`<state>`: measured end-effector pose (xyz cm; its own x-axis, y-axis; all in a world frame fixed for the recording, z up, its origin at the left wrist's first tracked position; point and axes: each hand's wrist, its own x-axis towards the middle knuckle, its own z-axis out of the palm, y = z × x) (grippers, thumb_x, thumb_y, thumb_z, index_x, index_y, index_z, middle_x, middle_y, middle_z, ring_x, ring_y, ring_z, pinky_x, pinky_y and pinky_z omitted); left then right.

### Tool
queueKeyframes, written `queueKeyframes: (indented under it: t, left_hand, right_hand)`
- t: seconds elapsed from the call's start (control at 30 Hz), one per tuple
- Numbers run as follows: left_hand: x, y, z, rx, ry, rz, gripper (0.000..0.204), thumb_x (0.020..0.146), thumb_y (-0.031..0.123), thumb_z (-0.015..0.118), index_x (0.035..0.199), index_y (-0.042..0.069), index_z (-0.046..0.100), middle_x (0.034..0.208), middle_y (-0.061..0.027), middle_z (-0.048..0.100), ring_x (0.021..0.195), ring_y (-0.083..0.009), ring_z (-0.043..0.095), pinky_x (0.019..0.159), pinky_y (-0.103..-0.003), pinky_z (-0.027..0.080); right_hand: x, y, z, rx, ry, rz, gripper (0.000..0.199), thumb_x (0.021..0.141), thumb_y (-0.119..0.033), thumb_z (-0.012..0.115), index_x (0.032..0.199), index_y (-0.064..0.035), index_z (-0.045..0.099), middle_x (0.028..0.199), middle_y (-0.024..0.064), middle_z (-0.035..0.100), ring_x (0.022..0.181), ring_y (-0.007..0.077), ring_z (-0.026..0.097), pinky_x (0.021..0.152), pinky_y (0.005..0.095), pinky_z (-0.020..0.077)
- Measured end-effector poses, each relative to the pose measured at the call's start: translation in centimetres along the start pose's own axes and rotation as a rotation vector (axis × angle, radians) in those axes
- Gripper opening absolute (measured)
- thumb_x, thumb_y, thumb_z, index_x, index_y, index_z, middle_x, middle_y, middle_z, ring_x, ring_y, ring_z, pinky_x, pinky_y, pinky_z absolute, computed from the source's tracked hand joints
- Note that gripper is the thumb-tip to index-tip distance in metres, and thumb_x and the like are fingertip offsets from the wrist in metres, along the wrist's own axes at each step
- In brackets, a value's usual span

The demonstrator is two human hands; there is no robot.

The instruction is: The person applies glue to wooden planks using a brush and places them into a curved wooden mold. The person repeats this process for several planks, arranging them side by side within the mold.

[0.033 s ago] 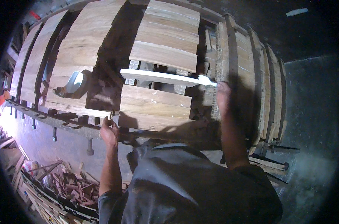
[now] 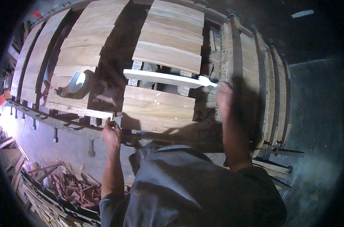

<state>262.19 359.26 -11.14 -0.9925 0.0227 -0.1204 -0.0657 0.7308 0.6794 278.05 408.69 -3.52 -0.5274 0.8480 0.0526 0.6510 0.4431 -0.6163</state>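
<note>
My right hand (image 2: pixel 225 94) is closed round the handle of a brush (image 2: pixel 206 81) whose bristles are loaded with something white. The brush tip lies against the right end of a narrow wooden board (image 2: pixel 162 78) standing on edge, its upper edge coated white. My left hand (image 2: pixel 112 135) pinches the right end of a thin wooden strip (image 2: pixel 81 110) at the near edge of the rack. A white scoop-like container (image 2: pixel 76 84) with a dark, stained end rests on the boards to the left, apart from both hands.
Flat boards (image 2: pixel 158 102) lie in rows beside and beyond the upright one. A metal rack rail (image 2: pixel 75 125) with hanging bolts runs along the near side. Thick upright timbers (image 2: pixel 236 56) stand at the right. Wood scraps (image 2: pixel 79 189) fill a bin at the lower left.
The brush and my right hand have shifted slightly to the left along the board's edge. My left hand stays at the strip's end.
</note>
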Motion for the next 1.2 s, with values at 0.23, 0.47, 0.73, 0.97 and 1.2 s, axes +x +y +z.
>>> queueKeyframes:
  t: [0.23,0.47,0.73,0.97,1.2]
  left_hand:
    - [-0.1,-0.4,0.0,-0.075,0.000,-0.037,0.046,0.084,0.006,0.062,0.129,-0.003,0.061,0.096,-0.0167,0.072,0.087,-0.0278,0.068,0.083,-0.035,0.052]
    - [0.0,0.4,-0.2,-0.060,0.042,-0.087,0.044,0.081,0.009,0.067,0.125,0.004,0.064,0.094,-0.0187,0.072,0.086,-0.0371,0.070,0.077,-0.043,0.054]
    - [0.0,1.8,-1.4,-0.105,-0.025,-0.178,0.045,0.082,0.011,0.069,0.126,0.003,0.063,0.101,-0.0205,0.069,0.096,-0.0398,0.066,0.084,-0.047,0.054]
    - [0.3,1.6,-1.5,-0.095,-0.001,-0.122,0.044,0.079,0.009,0.068,0.122,0.005,0.061,0.089,-0.0220,0.065,0.086,-0.0423,0.063,0.077,-0.051,0.052]
    - [-0.1,0.7,-0.9,-0.103,-0.067,-0.158,0.046,0.083,0.006,0.066,0.128,-0.001,0.061,0.113,-0.0220,0.068,0.104,-0.0370,0.065,0.092,-0.044,0.052]
  right_hand:
    - [-2.1,-14.0,11.8,0.160,-0.047,-0.153,0.015,0.089,-0.013,0.064,0.099,-0.0070,0.073,0.095,0.0197,0.072,0.090,0.0374,0.070,0.083,0.0429,0.0524]
    - [-4.4,-25.7,24.1,0.269,-0.189,-0.266,0.019,0.092,-0.014,0.063,0.102,-0.0004,0.072,0.082,0.0147,0.073,0.073,0.0236,0.069,0.076,0.0352,0.0522]
    - [-8.6,-36.4,31.8,0.637,-0.454,-0.158,0.025,0.094,-0.016,0.060,0.108,0.0004,0.071,0.089,0.0176,0.073,0.074,0.0222,0.070,0.071,0.0363,0.0544]
    - [-13.2,-44.3,38.3,0.361,-0.877,-0.165,0.047,0.095,-0.020,0.057,0.136,0.0024,0.051,0.126,0.0272,0.060,0.119,0.0396,0.058,0.102,0.0450,0.0447]
    - [-14.0,-35.9,32.7,0.489,-0.818,-0.396,0.056,0.091,-0.018,0.064,0.141,-0.0015,0.046,0.101,0.0190,0.072,0.096,0.0349,0.069,0.089,0.0435,0.0510]
